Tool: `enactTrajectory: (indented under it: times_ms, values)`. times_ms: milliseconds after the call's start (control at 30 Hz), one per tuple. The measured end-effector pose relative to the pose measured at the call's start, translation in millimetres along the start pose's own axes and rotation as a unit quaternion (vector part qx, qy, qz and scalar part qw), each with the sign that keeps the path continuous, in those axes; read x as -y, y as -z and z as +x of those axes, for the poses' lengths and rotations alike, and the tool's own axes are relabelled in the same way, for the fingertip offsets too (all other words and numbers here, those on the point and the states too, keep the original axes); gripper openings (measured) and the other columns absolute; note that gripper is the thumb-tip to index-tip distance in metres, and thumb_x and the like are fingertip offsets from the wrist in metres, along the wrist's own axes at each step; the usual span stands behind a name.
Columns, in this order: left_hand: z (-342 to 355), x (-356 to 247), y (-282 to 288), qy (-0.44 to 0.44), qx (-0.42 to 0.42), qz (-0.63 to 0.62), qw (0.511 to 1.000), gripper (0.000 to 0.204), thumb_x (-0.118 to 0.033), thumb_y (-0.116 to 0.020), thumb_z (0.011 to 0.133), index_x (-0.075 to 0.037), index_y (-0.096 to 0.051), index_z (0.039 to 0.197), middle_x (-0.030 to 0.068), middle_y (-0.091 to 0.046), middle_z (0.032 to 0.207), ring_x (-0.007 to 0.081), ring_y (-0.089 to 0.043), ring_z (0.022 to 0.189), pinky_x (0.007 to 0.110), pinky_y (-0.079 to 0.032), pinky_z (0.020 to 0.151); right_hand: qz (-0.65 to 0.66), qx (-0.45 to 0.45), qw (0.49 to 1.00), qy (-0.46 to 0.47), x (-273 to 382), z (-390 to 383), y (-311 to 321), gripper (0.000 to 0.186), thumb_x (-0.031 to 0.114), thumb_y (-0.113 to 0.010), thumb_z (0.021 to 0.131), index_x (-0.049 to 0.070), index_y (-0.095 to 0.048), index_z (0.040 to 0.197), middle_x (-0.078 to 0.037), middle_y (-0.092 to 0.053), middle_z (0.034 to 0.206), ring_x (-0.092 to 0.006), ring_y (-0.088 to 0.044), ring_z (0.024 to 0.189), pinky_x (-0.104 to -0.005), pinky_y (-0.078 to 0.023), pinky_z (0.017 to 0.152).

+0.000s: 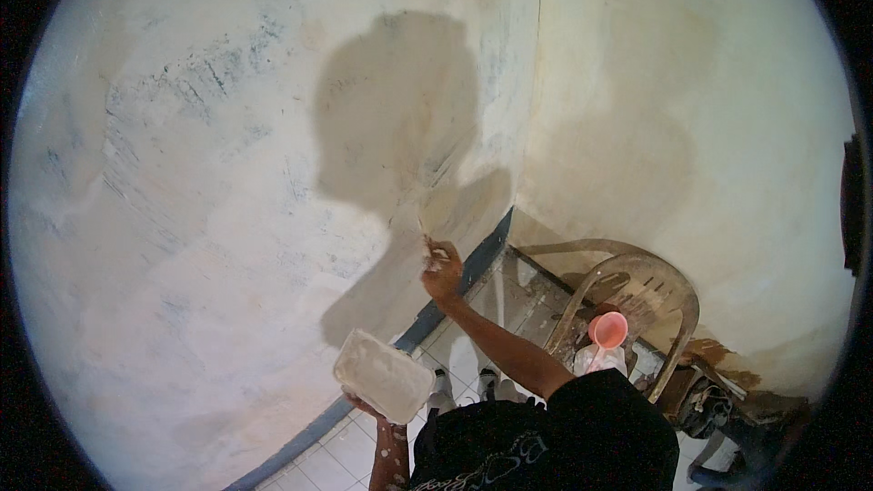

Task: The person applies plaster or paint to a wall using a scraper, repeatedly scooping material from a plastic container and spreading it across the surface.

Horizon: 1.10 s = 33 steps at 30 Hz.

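Note:
My right hand [441, 268] is closed round a thin scraper [422, 229] at the left wall [209, 218], whose white, patchy surface has dark marks and streaks. The scraper's blade is hard to make out against the wall; I cannot tell whether it touches. My left hand [362, 403], spattered with white at the forearm, holds a pale rectangular tub [382, 373] with whitish material in it, low in front of the same wall. My fingers on the tub are partly hidden beneath it.
A second wall [727, 173] meets this one in a corner. Below stand a dirty plastic chair [677, 291], a pink dipper [607, 329] on it with a white bag [587, 362], and a dark pile of things [714, 405] at right. A dark skirting [309, 441] edges the tiled floor [318, 468].

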<state>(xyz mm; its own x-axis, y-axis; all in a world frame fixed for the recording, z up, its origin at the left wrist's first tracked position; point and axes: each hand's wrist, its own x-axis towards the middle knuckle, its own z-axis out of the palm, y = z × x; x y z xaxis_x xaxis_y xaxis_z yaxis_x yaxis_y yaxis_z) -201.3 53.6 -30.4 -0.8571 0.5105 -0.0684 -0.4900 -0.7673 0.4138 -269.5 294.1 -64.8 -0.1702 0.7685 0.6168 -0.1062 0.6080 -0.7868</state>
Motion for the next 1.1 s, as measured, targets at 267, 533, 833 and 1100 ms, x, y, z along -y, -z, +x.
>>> enactTrajectory:
  times_ms: [267, 533, 833, 1100]
  values:
    - [-15, 5, -5, -0.007, -0.002, 0.006, 1.000, 0.083, -0.071, -0.044, 0.067, -0.016, -0.034, 0.129, 0.0125, -0.044, 0.123, 0.0372, -0.045, 0.108, 0.055, -0.035, 0.091, -0.217, -0.156, 0.956, 0.118, -68, 128, 33, 0.006, -0.001, -0.051, 0.072, -0.003, -0.050, 0.078, -0.006, -0.048, 0.059, -0.0139, -0.047, 0.054, -0.0279, -0.038, 0.049]
    - [-16, -16, 3, -0.021, 0.004, 0.011, 1.000, 0.084, -0.072, -0.040, 0.068, -0.015, -0.033, 0.130, 0.0134, -0.044, 0.123, 0.0368, -0.044, 0.108, 0.055, -0.034, 0.092, -0.098, -0.019, 0.994, 0.053, 15, 24, -2, 0.017, -0.001, -0.054, 0.073, -0.004, -0.058, 0.089, -0.014, -0.057, 0.079, -0.0280, -0.058, 0.076, -0.0330, -0.047, 0.066]
    - [-11, -50, 0, -0.016, 0.030, 0.010, 0.999, 0.084, -0.070, -0.045, 0.066, -0.016, -0.034, 0.129, 0.0135, -0.044, 0.123, 0.0368, -0.045, 0.107, 0.056, -0.036, 0.090, 0.191, -0.125, 0.967, -0.116, 32, 136, -4, 0.011, -0.003, -0.052, 0.075, -0.002, -0.051, 0.085, -0.007, -0.054, 0.079, -0.0149, -0.052, 0.073, -0.0218, -0.042, 0.061]
    - [-9, -63, 11, -0.011, -0.016, 0.030, 0.999, 0.089, -0.074, -0.044, 0.063, -0.014, -0.034, 0.128, 0.0172, -0.048, 0.117, 0.0366, -0.049, 0.101, 0.053, -0.036, 0.090, 0.058, 0.015, 0.997, 0.043, 56, 11, 7, 0.029, -0.007, -0.054, 0.060, 0.000, -0.058, 0.088, -0.014, -0.057, 0.084, -0.0254, -0.057, 0.080, -0.0317, -0.047, 0.070]
